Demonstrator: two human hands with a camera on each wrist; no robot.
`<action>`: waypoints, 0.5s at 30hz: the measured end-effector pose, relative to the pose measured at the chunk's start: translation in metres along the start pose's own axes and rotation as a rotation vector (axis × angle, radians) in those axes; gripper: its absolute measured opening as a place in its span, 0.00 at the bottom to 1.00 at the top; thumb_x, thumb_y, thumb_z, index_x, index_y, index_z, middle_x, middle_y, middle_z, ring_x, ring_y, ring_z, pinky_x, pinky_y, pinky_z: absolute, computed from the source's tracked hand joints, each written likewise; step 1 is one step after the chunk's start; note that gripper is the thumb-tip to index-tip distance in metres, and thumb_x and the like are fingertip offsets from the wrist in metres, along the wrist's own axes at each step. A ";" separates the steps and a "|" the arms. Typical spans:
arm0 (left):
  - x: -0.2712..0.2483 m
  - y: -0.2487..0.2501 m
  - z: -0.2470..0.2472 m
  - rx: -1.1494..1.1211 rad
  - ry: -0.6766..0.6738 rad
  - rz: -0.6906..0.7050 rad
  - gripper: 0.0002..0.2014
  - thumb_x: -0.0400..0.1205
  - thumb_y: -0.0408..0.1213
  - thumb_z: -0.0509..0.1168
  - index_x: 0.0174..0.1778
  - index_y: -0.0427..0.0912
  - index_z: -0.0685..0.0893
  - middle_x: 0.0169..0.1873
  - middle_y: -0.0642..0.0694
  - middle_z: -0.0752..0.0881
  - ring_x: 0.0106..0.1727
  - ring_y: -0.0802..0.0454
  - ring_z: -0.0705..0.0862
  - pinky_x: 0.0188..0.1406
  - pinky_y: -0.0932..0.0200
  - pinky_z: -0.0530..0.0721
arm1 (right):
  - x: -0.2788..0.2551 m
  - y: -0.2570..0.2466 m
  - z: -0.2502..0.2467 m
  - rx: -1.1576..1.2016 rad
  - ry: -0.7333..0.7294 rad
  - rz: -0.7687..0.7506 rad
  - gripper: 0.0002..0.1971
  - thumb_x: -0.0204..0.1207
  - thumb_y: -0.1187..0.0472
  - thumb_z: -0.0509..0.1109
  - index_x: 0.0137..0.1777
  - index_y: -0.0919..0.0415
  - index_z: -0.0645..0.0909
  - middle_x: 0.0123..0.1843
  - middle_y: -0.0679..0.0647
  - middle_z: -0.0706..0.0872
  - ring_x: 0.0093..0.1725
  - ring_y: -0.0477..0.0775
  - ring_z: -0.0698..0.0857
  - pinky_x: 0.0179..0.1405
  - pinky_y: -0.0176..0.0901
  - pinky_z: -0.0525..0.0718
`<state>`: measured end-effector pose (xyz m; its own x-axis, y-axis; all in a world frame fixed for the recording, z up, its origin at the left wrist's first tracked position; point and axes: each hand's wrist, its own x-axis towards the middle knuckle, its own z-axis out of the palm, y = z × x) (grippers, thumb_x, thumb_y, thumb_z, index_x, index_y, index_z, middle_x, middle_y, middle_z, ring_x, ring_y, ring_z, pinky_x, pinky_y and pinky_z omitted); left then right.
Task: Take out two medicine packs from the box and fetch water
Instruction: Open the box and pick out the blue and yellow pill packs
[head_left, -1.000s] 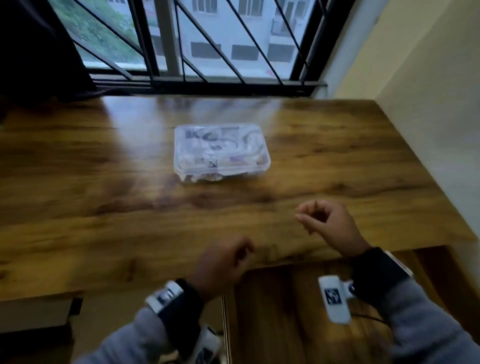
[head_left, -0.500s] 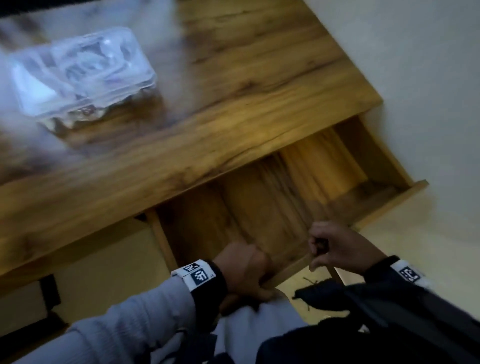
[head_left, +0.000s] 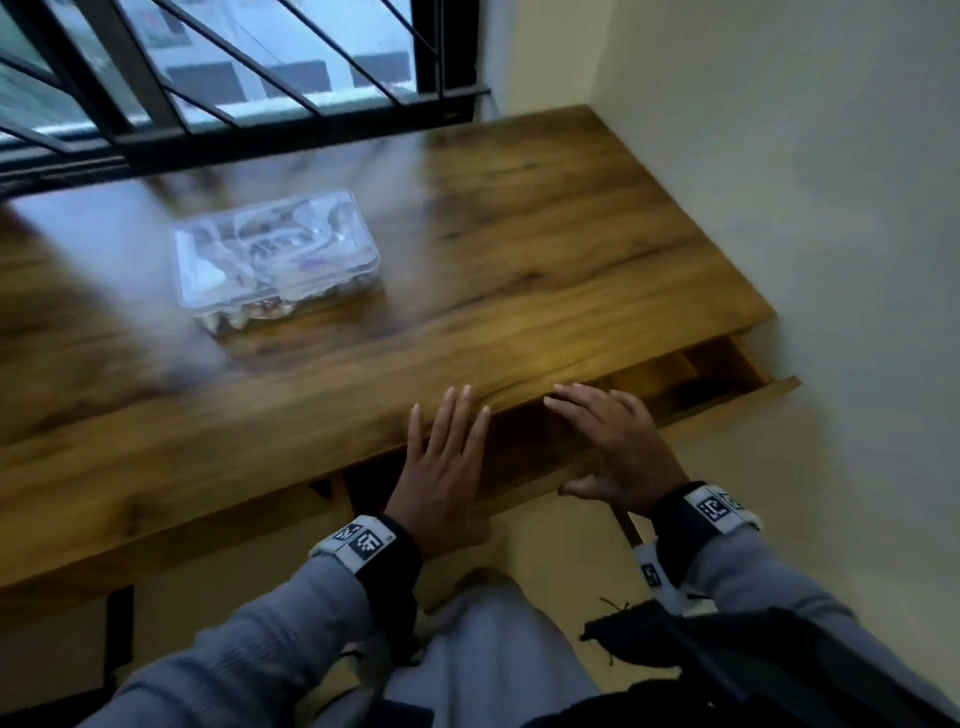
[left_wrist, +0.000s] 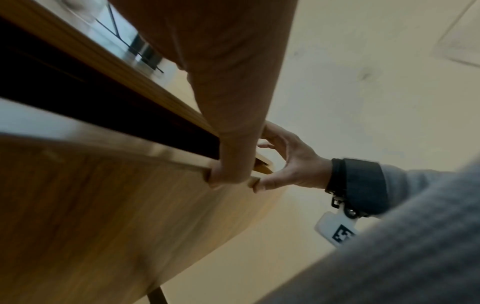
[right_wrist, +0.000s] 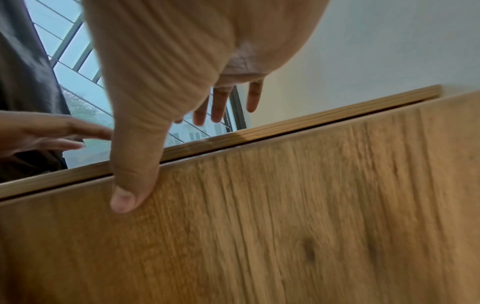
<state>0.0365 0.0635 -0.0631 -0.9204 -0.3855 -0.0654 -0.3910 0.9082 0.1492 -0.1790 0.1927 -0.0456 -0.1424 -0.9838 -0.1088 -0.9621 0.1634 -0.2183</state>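
Observation:
A clear lidded plastic box (head_left: 275, 254) holding medicine packs sits shut on the wooden table (head_left: 545, 234), left of centre. Both my hands are at the table's near edge, well short of the box. My left hand (head_left: 441, 462) has its fingers straight, reaching over the edge, while its thumb (left_wrist: 228, 174) presses the drawer front (left_wrist: 103, 205). My right hand (head_left: 613, 447) is spread flat beside it, and its thumb (right_wrist: 132, 181) lies on the same drawer front (right_wrist: 285, 205). Neither hand holds anything. The drawer (head_left: 727, 410) stands only slightly out from under the tabletop.
A barred window (head_left: 234, 78) runs behind the table. A pale wall (head_left: 805, 208) stands close on the right. My grey sleeves and trousers (head_left: 493, 649) fill the bottom of the head view. No cup or water source shows.
The drawer, wide open half a second ago, has slid almost fully in. Both hands went from gripping its front edge to lying flat against it. The view swung back up to the box.

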 end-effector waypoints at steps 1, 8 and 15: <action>0.000 -0.003 0.005 0.000 0.055 -0.065 0.64 0.52 0.66 0.75 0.79 0.34 0.63 0.81 0.30 0.61 0.82 0.35 0.53 0.75 0.27 0.51 | 0.004 0.003 0.007 0.004 0.035 0.015 0.53 0.54 0.38 0.78 0.81 0.47 0.61 0.83 0.46 0.64 0.82 0.49 0.62 0.77 0.57 0.62; 0.018 -0.060 -0.020 0.044 0.035 -0.237 0.48 0.61 0.58 0.77 0.74 0.35 0.74 0.75 0.31 0.73 0.75 0.32 0.73 0.66 0.26 0.73 | 0.093 0.000 0.000 -0.014 0.113 -0.056 0.45 0.61 0.45 0.79 0.79 0.48 0.65 0.82 0.48 0.67 0.81 0.51 0.64 0.78 0.61 0.63; 0.007 -0.086 -0.009 0.091 0.102 -0.181 0.36 0.77 0.59 0.54 0.79 0.44 0.67 0.79 0.40 0.70 0.78 0.41 0.71 0.72 0.37 0.72 | 0.107 -0.001 0.003 -0.034 0.250 -0.072 0.36 0.57 0.41 0.81 0.66 0.50 0.76 0.70 0.51 0.81 0.66 0.57 0.80 0.64 0.57 0.75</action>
<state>0.0638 -0.0190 -0.0673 -0.8327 -0.5534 0.0175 -0.5519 0.8321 0.0542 -0.1922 0.0876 -0.0594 -0.1226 -0.9811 0.1500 -0.9784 0.0942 -0.1839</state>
